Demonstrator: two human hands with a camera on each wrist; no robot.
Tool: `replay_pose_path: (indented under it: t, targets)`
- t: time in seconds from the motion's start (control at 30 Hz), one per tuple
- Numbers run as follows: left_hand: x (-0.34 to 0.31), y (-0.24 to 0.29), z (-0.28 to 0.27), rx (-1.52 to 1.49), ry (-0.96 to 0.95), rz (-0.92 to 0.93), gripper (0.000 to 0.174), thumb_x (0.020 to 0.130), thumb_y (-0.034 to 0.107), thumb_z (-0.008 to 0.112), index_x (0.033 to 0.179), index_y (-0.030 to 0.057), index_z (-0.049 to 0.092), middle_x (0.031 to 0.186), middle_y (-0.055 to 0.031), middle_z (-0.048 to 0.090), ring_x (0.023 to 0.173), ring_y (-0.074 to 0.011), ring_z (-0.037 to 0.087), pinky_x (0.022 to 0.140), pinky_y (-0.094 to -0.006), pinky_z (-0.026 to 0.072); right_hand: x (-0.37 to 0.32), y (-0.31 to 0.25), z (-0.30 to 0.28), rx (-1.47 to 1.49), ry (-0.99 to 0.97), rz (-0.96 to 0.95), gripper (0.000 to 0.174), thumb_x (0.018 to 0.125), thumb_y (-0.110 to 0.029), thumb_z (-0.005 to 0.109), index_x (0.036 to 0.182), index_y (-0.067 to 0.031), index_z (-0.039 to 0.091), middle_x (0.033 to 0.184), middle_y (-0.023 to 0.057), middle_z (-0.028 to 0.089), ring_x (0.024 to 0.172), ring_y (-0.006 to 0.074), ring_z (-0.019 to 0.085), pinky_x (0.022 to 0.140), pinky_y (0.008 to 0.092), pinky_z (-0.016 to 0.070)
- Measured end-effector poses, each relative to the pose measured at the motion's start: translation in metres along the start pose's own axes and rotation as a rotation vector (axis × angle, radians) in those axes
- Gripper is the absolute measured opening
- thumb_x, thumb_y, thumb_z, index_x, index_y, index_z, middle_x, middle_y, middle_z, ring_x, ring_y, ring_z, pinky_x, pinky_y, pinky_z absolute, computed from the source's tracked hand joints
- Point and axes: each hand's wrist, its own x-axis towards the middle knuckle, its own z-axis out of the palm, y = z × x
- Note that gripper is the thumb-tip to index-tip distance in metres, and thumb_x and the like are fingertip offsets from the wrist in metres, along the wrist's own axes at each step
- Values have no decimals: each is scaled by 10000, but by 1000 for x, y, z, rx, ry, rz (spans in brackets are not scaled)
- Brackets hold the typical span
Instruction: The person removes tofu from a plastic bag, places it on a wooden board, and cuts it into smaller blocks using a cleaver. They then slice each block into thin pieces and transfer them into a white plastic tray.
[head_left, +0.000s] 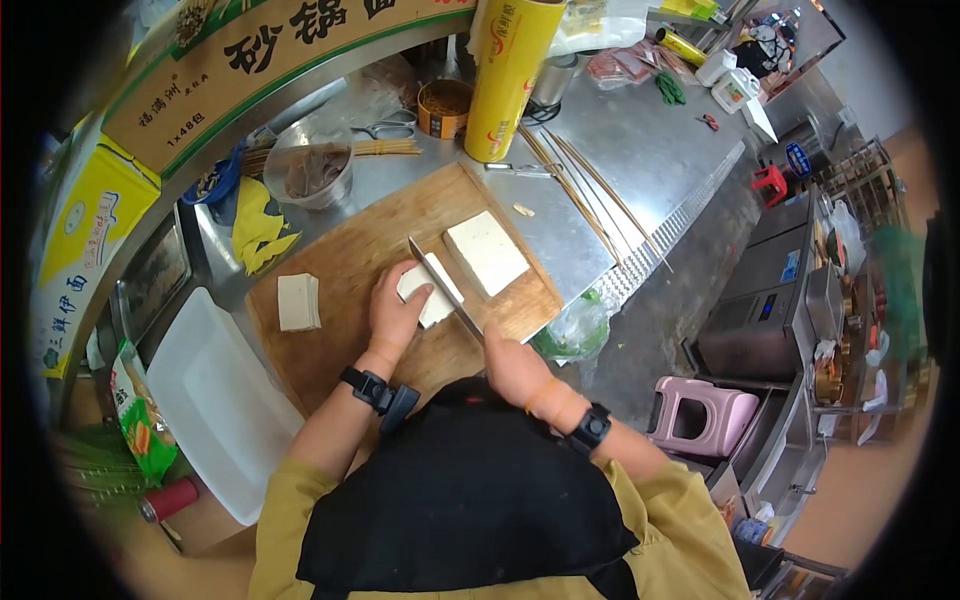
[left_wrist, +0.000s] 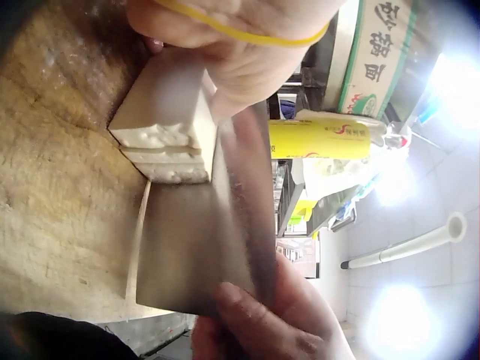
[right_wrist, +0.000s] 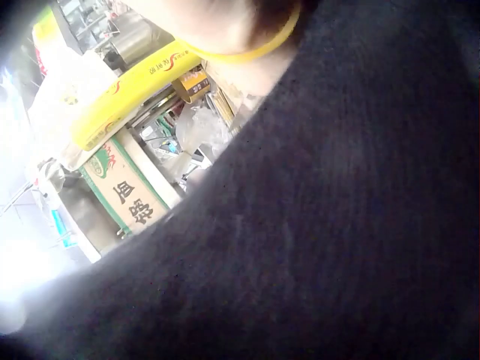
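Note:
On a wooden cutting board (head_left: 365,235), my left hand (head_left: 392,312) holds a white tofu block (left_wrist: 161,124) between thumb and fingers. My right hand (head_left: 517,370) grips a cleaver (head_left: 447,283), its blade standing along the block's right side. In the left wrist view the broad blade (left_wrist: 187,240) lies against the tofu, and a cut line runs across the block's near face. A larger tofu block (head_left: 487,253) sits on the board's right part. At the left, a smaller tofu piece (head_left: 298,302) stands apart. Dark cloth covers most of the right wrist view.
A white plastic tub (head_left: 205,400) stands left of the board. Behind are a clear bowl (head_left: 315,170) with dark contents, a yellow cling-film roll (head_left: 512,80) and a brown tin (head_left: 444,105). Long skewers (head_left: 590,195) lie at the right, near a bag of greens (head_left: 575,335).

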Motion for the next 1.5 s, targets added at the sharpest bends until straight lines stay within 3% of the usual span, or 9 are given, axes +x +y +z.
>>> replay_pose_path:
  t: [0.33,0.47,0.67,0.77,0.87,1.1,1.3,1.4,1.5]
  targets:
    - [6,-10,4,22,-14,-5,380,723,141,777,1058,79,609,1047,-131,616,976,-299,599,855,-372,479,13,18,1,91,3,-47,231,860,-59,468,1061,48,429,827,294,634,807,475,615,723,531,489]
    - [5,-10,2,61,-38,11,388,776,133,758,1109,56,575,1065,-96,610,957,-199,591,857,-316,476,15,34,4,133,48,-116,202,938,-140,468,1035,23,398,770,276,622,767,477,601,696,531,475]
    - [10,-6,-4,-31,62,19,356,831,92,698,1160,58,566,1072,-89,612,1059,-188,556,900,-316,454,12,36,3,169,119,-184,223,846,-63,502,1045,26,456,803,267,627,788,468,607,731,529,484]
    - [21,38,-23,143,90,232,262,873,114,647,1122,50,600,1072,-98,624,1117,-238,532,966,-347,419,5,27,2,135,161,-252,233,827,-39,505,1047,22,459,871,276,619,800,456,613,726,514,492]
    - [35,78,-33,491,-103,523,191,871,218,644,1011,92,674,1110,-93,632,1127,-306,503,990,-410,376,6,27,3,124,42,-208,236,822,-25,505,1049,18,462,962,278,597,828,440,618,722,497,501]
    - [40,106,-11,1005,-552,439,468,964,469,435,886,131,748,992,-24,709,1282,-327,437,1113,-568,146,2,32,0,224,80,-224,239,817,-2,501,1053,6,467,1005,255,575,855,429,615,722,488,502]
    - [42,120,-7,1109,-626,364,429,968,443,455,925,130,745,1010,-32,704,1278,-319,447,1111,-591,129,-4,48,2,259,163,-338,246,811,3,494,1055,0,466,1011,222,581,868,422,601,733,476,498]
    - [48,130,-6,1137,-694,258,452,984,431,427,958,102,736,1023,-85,697,1264,-334,458,1114,-532,204,-9,51,1,288,190,-355,243,812,1,488,1054,-3,465,1003,220,579,872,423,592,735,477,494]
    - [60,88,-12,552,-463,289,391,997,351,431,1080,57,676,1088,-124,671,1227,-306,494,1079,-405,315,-8,53,9,311,219,-365,244,815,0,477,1059,-9,466,991,223,581,875,429,585,742,481,492]
